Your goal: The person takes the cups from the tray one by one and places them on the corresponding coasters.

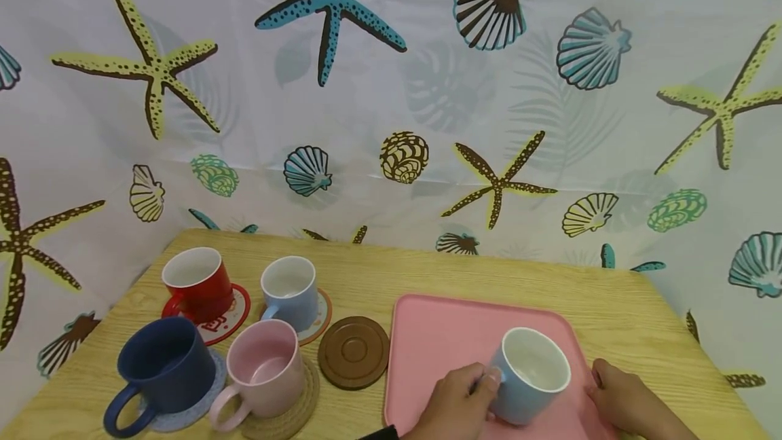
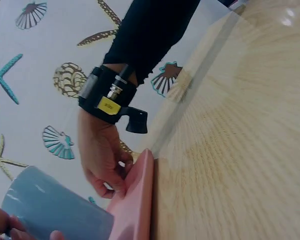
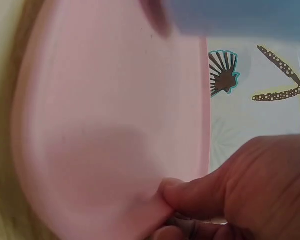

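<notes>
A light blue mug [image 1: 528, 382] with a white inside stands out over the pink tray [image 1: 421, 352], somewhat tilted; whether its base touches the tray cannot be told. My left hand [image 1: 455, 402] grips it by the handle. Across the tray, my right hand [image 1: 629, 399] pinches the right rim, thumb on top, as the right wrist view shows with the thumb [image 3: 190, 195] on the rim. In the left wrist view the mug [image 2: 55, 205] leans beside the left hand's fingers [image 2: 20, 232], while the right hand [image 2: 102, 155] holds the tray edge [image 2: 145, 195].
Left of the tray are a brown round coaster [image 1: 354, 353], a pink mug [image 1: 269, 369], a navy mug [image 1: 165, 362], a red mug [image 1: 198, 284] and a smaller light blue mug [image 1: 290, 294], each mug on a coaster. A patterned cloth [image 1: 366, 100] hangs behind the wooden table [image 1: 360, 267].
</notes>
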The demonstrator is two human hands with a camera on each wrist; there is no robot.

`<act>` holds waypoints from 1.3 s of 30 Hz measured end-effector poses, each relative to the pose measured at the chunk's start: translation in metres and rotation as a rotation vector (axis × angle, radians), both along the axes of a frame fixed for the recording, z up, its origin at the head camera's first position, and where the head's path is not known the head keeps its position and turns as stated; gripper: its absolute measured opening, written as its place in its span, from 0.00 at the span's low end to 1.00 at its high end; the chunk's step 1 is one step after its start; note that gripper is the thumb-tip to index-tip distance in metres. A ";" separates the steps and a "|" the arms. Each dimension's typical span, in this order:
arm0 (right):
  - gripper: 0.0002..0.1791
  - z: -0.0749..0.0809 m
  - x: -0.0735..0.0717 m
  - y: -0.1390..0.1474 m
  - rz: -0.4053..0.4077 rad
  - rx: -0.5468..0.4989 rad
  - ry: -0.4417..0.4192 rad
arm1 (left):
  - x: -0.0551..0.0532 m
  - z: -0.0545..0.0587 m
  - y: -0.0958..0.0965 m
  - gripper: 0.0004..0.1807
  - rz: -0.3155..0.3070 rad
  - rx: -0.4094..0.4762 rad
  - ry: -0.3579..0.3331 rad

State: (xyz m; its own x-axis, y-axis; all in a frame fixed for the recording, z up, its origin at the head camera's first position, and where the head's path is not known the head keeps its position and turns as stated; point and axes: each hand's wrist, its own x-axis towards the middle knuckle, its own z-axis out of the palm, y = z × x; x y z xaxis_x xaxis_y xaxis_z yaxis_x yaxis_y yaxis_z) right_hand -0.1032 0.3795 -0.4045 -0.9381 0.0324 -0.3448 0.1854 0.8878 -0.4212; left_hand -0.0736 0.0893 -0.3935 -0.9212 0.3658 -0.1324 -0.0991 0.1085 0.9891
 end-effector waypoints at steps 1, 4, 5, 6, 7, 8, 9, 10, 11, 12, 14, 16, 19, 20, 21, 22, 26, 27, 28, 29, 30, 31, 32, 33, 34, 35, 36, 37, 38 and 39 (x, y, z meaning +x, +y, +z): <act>0.07 0.001 0.000 -0.001 0.000 -0.004 -0.013 | 0.001 0.001 -0.009 0.19 0.023 0.018 0.004; 0.07 0.003 0.001 -0.002 0.010 -0.007 -0.041 | 0.004 0.006 -0.040 0.19 0.131 0.095 0.008; 0.06 0.003 0.000 -0.002 0.014 -0.005 -0.044 | 0.005 0.007 -0.051 0.19 0.178 0.112 0.022; 0.06 0.003 0.000 -0.002 0.014 -0.005 -0.050 | 0.005 0.007 -0.060 0.19 0.229 0.122 0.036; 0.05 0.003 0.000 -0.001 0.011 -0.009 -0.058 | 0.005 0.007 -0.069 0.20 0.282 0.130 0.058; 0.05 0.003 0.000 0.000 0.014 -0.010 -0.064 | 0.005 0.007 -0.078 0.19 0.335 0.128 0.072; 0.05 0.002 0.000 0.001 0.010 -0.013 -0.073 | 0.005 0.006 -0.086 0.19 0.381 0.123 0.086; 0.06 0.002 -0.001 0.002 0.012 -0.013 -0.075 | 0.004 0.005 -0.093 0.20 0.424 0.114 0.091; 0.06 0.002 -0.001 0.004 0.008 -0.017 -0.079 | 0.003 0.003 -0.099 0.20 0.465 0.087 0.083; 0.08 0.001 -0.001 0.005 0.007 -0.021 -0.086 | 0.002 0.002 -0.104 0.20 0.503 0.070 0.074; 0.10 0.001 -0.001 0.008 0.007 -0.026 -0.093 | 0.002 -0.002 -0.113 0.20 0.561 0.047 0.054; 0.15 0.001 -0.001 0.009 0.000 -0.037 -0.109 | 0.002 -0.006 -0.118 0.21 0.600 0.035 0.036; 0.17 0.000 0.000 0.009 -0.003 -0.045 -0.123 | 0.004 -0.011 -0.122 0.22 0.634 0.025 0.030; 0.18 0.001 0.001 0.008 -0.005 -0.047 -0.128 | 0.005 -0.012 -0.123 0.22 0.638 0.014 0.028; 0.20 0.001 0.002 0.008 -0.008 -0.048 -0.137 | 0.006 -0.013 -0.124 0.22 0.639 0.000 0.029; 0.20 0.001 0.003 0.007 -0.008 -0.047 -0.137 | 0.007 -0.014 -0.124 0.22 0.636 -0.014 0.031; 0.16 0.002 0.004 0.007 0.012 -0.016 -0.112 | 0.011 -0.017 -0.125 0.20 0.594 -0.031 0.060; 0.14 0.002 0.004 0.008 0.017 -0.005 -0.105 | 0.011 -0.017 -0.126 0.20 0.576 -0.026 0.072; 0.13 0.001 0.004 0.009 0.022 0.005 -0.095 | 0.011 -0.018 -0.127 0.19 0.553 -0.023 0.088; 0.13 0.001 0.004 0.009 0.026 0.015 -0.092 | 0.012 -0.018 -0.128 0.18 0.533 -0.021 0.101; 0.14 0.001 0.005 0.009 0.025 0.018 -0.095 | 0.013 -0.018 -0.128 0.16 0.520 -0.038 0.113; 0.16 0.001 0.005 0.010 0.017 0.014 -0.105 | 0.014 -0.018 -0.129 0.15 0.510 -0.059 0.132; 0.15 0.001 0.006 0.009 0.006 0.003 -0.111 | 0.017 -0.018 -0.129 0.13 0.503 -0.078 0.148; 0.15 0.002 0.007 0.009 -0.008 -0.011 -0.114 | 0.020 -0.019 -0.130 0.14 0.501 -0.126 0.178; 0.14 0.002 0.008 0.009 -0.023 -0.025 -0.117 | 0.024 -0.019 -0.129 0.17 0.516 -0.173 0.233; 0.14 0.002 0.009 0.008 -0.036 -0.035 -0.122 | 0.028 -0.020 -0.130 0.20 0.529 -0.215 0.299; 0.13 0.003 0.010 0.008 -0.044 -0.047 -0.124 | 0.031 -0.021 -0.130 0.24 0.547 -0.251 0.387; 0.12 0.004 0.012 0.008 -0.053 -0.061 -0.124 | 0.034 -0.021 -0.131 0.28 0.561 -0.271 0.478; 0.11 0.005 0.012 0.008 -0.055 -0.066 -0.120 | 0.037 -0.020 -0.132 0.30 0.565 -0.282 0.547; 0.13 0.007 0.013 0.009 -0.052 -0.060 -0.115 | 0.038 -0.018 -0.135 0.31 0.561 -0.287 0.634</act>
